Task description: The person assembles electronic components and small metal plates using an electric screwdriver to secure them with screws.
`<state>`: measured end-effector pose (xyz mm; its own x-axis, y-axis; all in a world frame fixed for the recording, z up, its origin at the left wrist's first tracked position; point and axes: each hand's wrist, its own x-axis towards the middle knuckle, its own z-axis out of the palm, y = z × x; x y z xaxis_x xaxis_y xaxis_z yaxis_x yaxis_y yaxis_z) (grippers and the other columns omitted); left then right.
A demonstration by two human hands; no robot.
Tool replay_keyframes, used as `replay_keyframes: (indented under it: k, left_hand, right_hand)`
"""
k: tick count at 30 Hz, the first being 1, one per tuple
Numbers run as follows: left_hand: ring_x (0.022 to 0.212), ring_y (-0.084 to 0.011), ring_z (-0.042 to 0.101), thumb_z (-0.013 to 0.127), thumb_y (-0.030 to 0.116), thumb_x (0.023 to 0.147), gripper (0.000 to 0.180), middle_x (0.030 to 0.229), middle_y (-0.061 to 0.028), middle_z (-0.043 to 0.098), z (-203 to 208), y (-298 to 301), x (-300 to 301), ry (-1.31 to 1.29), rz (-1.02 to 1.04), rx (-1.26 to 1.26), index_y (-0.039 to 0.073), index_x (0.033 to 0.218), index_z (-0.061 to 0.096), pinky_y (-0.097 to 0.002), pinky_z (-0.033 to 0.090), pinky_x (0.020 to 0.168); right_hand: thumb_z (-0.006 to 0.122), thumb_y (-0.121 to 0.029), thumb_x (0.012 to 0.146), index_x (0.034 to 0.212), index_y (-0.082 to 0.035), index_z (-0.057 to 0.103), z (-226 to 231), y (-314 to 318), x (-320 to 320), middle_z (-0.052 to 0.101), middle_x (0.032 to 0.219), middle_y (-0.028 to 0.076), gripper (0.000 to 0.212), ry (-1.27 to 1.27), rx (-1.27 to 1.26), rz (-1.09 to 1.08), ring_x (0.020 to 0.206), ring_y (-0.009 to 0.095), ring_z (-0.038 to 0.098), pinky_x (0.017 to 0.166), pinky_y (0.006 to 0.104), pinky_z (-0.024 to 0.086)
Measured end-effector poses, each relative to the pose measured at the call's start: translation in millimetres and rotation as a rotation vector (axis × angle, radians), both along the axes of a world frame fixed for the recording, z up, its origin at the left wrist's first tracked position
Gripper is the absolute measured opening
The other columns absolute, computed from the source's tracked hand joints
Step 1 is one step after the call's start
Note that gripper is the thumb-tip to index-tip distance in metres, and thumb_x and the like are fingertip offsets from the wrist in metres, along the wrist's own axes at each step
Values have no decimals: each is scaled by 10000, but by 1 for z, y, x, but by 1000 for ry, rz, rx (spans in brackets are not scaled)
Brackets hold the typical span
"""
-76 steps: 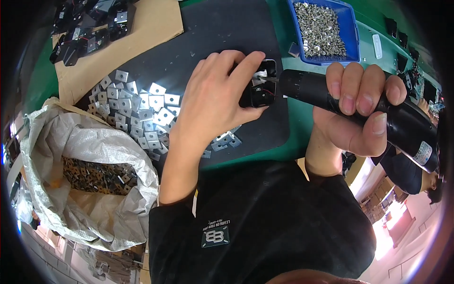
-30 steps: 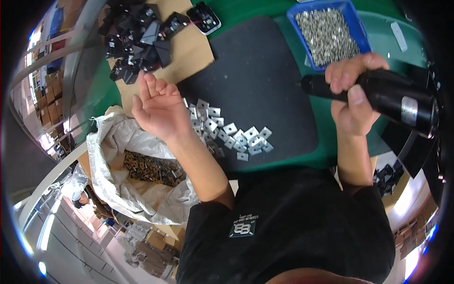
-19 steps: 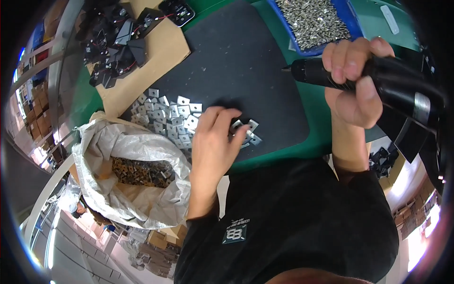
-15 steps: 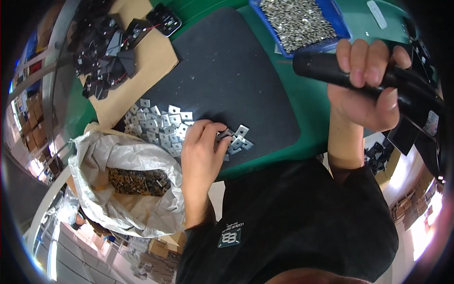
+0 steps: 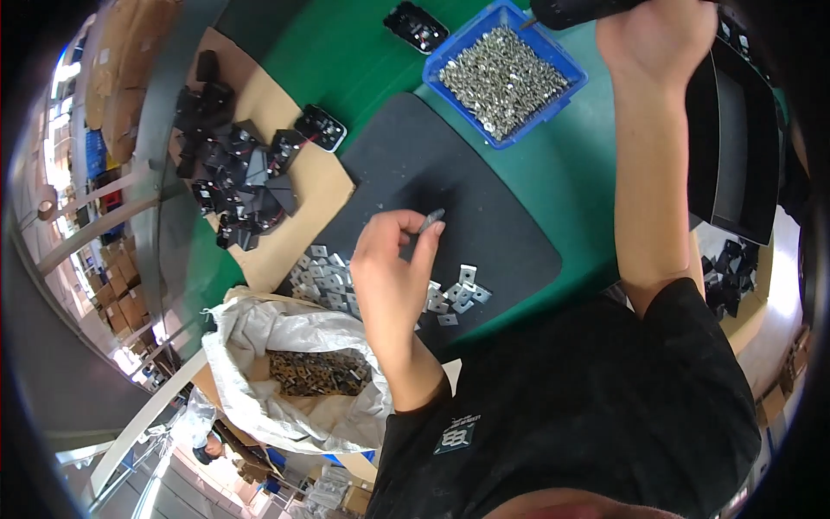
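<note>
Between the thumb and fingers of my left hand point(image 5: 391, 272) is a small grey metal plate point(image 5: 432, 220), held above the dark mat point(image 5: 389, 143). Behind and beside that hand, small silver square plates with holes point(image 5: 324, 278) lie in a loose pile, and a smaller group of plates point(image 5: 461, 294) is to its right. My right hand point(image 5: 659, 39) is wrapped round a black electric screwdriver point(image 5: 577, 10), partly cut off by the upper edge. Its thin tip is over the rim of a blue bin point(image 5: 546, 108) full of small metal screws point(image 5: 501, 80).
An open white woven sack point(image 5: 246, 381) of small metal parts stands at the near left. On cardboard point(image 5: 324, 186) at the far left lie black plastic parts with wires point(image 5: 246, 173). Two black cases point(image 5: 322, 128) rest on the green table point(image 5: 372, 65). A black box point(image 5: 745, 147) is at right.
My left hand has lifted from the plates with one pinched in its fingers. My right hand has moved up and away with the screwdriver, to the bin. The view has shifted.
</note>
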<state>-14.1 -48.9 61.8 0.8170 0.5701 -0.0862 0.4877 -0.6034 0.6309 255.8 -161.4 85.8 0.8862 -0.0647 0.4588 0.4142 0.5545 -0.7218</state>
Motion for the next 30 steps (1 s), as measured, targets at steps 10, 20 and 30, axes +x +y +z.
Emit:
replay_keyframes:
  k: [10, 20, 30]
  left_hand:
    - [578, -91, 521, 776, 131, 850, 181, 717, -36, 660, 30, 119, 33, -94, 191, 257, 1, 952, 700, -253, 455, 573]
    - [689, -169, 551, 767, 220, 836, 208, 848, -53, 686, 10, 152, 70, 13, 27, 449, 46, 939, 716, -307, 472, 677]
    - [1196, -306, 587, 764, 269, 795, 144, 1225, -57, 695, -27, 165, 66, 130, 0, 543, 155, 882, 770, -530, 368, 1023]
  right_hand:
    - [671, -57, 855, 1181, 29, 563, -30, 22, 3, 592, 815, 44, 353, 123, 101, 87, 691, 142, 582, 656, 265, 470]
    - [672, -87, 857, 1189, 30, 552, -26, 16, 5, 596, 808, 48, 373, 106, 142, 140, 689, 145, 583, 655, 269, 477]
    - [671, -159, 859, 1206, 48, 540, 16, 7, -17, 581, 775, 58, 425, 193, 150, 139, 665, 154, 574, 644, 284, 501]
